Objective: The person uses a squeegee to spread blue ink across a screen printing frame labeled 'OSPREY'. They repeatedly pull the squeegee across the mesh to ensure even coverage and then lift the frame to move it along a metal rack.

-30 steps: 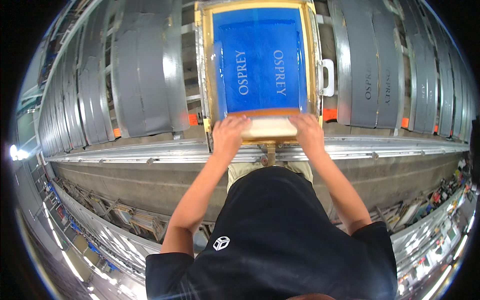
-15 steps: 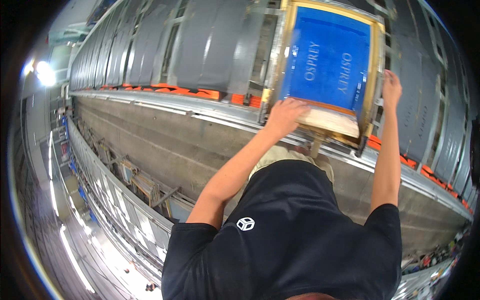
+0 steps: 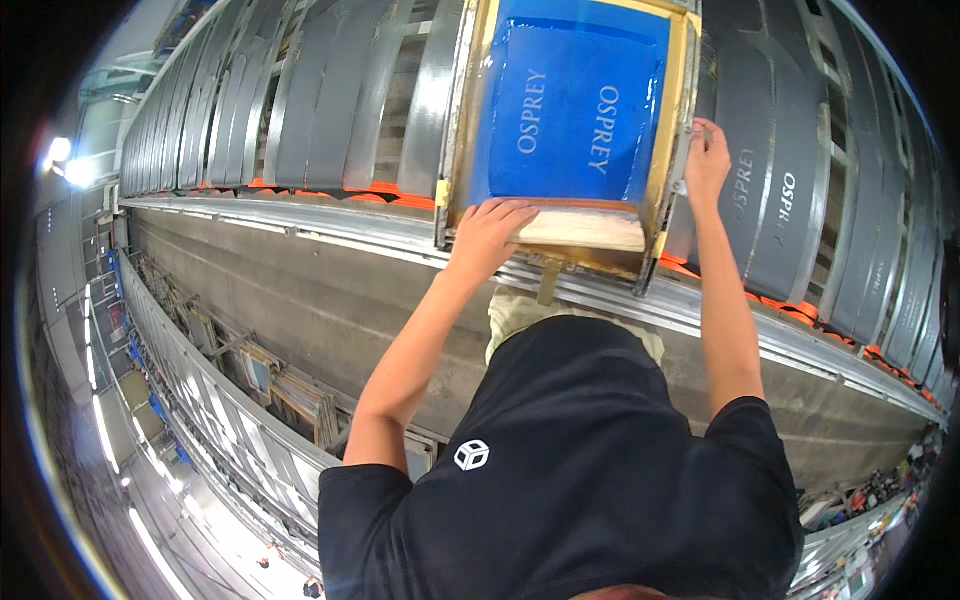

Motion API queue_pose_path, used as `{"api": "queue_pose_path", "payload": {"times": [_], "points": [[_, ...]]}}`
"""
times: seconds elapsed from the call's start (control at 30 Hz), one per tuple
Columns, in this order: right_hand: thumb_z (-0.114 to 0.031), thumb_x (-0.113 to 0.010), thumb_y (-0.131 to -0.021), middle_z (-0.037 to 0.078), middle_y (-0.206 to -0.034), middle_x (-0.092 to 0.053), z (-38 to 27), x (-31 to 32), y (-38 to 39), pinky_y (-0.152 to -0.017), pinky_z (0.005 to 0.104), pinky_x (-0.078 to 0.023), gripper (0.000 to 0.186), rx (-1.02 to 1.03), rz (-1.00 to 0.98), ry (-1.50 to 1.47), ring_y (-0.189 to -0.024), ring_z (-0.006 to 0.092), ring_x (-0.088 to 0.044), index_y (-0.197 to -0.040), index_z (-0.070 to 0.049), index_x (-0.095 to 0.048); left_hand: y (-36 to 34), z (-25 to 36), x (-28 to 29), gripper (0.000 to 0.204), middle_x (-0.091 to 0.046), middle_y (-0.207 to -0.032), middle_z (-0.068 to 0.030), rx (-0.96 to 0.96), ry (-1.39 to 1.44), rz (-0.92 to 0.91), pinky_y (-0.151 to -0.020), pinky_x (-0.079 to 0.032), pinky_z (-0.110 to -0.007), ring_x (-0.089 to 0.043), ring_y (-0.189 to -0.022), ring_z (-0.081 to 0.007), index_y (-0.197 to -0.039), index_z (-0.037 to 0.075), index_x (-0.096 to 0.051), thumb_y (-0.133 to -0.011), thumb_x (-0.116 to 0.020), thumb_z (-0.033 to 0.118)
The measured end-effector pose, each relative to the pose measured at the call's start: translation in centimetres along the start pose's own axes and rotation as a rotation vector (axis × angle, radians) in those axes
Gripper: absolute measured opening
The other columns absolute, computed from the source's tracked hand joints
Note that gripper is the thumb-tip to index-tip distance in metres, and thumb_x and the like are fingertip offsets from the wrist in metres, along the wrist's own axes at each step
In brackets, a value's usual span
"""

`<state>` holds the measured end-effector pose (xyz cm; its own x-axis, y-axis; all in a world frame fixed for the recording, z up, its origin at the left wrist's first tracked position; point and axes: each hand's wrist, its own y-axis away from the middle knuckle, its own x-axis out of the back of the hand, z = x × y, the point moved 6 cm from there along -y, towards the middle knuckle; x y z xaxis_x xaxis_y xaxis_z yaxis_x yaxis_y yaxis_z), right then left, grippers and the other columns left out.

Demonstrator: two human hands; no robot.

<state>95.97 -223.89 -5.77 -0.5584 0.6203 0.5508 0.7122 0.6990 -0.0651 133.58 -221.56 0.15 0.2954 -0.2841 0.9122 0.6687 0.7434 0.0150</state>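
Observation:
A screen-printing frame (image 3: pixel 683 95) with yellowish edges and a blue mesh (image 3: pixel 572 125) bearing pale lettering stands over the grey panels in front of me. Across its near end lies a squeegee (image 3: pixel 585 230) with a pale wooden handle. My left hand (image 3: pixel 488 238) is closed over the handle's left end, fingers laid across the wood; the thumb is hidden. At the frame's right side, my right hand (image 3: pixel 708 163) has its bent fingers closed on the outer edge.
Grey panels (image 3: pixel 310 110) lie in a long row on both sides, with orange pieces (image 3: pixel 790 307) along their near edge. White lettering marks a panel (image 3: pixel 795 150) right of the frame. A metal rail (image 3: pixel 370 232) runs before me. Wooden frames (image 3: pixel 290 390) are stacked at lower left.
The printing frame and both hands now appear further left in the picture. Each hand keeps its hold, and the squeegee stays at the near end of the mesh.

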Motion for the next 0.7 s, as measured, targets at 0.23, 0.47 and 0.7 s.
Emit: {"api": "queue_pose_path", "payload": {"times": [0.23, 0.47, 0.7], "points": [[-0.023, -0.060, -0.100, 0.014, -0.072, -0.065, -3.8, -6.6, 3.2, -0.067, 0.0385, -0.049, 0.019, -0.039, 0.008, -0.004, -0.065, 0.0237, -0.062, -0.110, -0.009, -0.069, 1.7, -7.0, 3.0, 0.059, -0.068, -0.125, 0.0033, -0.049, -0.050, 0.029, -0.088, -0.047, -0.039, -0.060, -0.117, -0.0215, -0.124, 0.019, -0.069, -0.070, -0.062, -0.006], [-0.025, -0.059, -0.100, 0.016, -0.069, -0.063, -3.7, -7.8, 3.4, -0.066, 0.0434, -0.047, 0.020, -0.021, 0.024, 0.039, -0.062, 0.0306, -0.061, -0.110, -0.011, -0.068, 4.5, -8.2, 3.5, 0.062, -0.069, -0.125, 0.0036, -0.042, -0.095, 0.137, -0.086, -0.049, -0.038, -0.062, -0.115, -0.0223, -0.124, 0.021, -0.070, -0.068, -0.061, -0.006], [-0.028, -0.058, -0.099, 0.019, -0.077, -0.068, -2.6, -9.0, 3.1, -0.073, 0.0466, -0.050, 0.023, 0.044, 0.026, 0.077, -0.075, 0.0394, -0.067, -0.113, -0.014, -0.069, 7.8, -8.7, 2.7, 0.057, -0.069, -0.128, 0.0044, -0.089, -0.130, 0.055, -0.087, -0.050, -0.039, -0.063, -0.113, -0.0223, -0.123, 0.024, -0.071, -0.072, -0.064, -0.003]]}}
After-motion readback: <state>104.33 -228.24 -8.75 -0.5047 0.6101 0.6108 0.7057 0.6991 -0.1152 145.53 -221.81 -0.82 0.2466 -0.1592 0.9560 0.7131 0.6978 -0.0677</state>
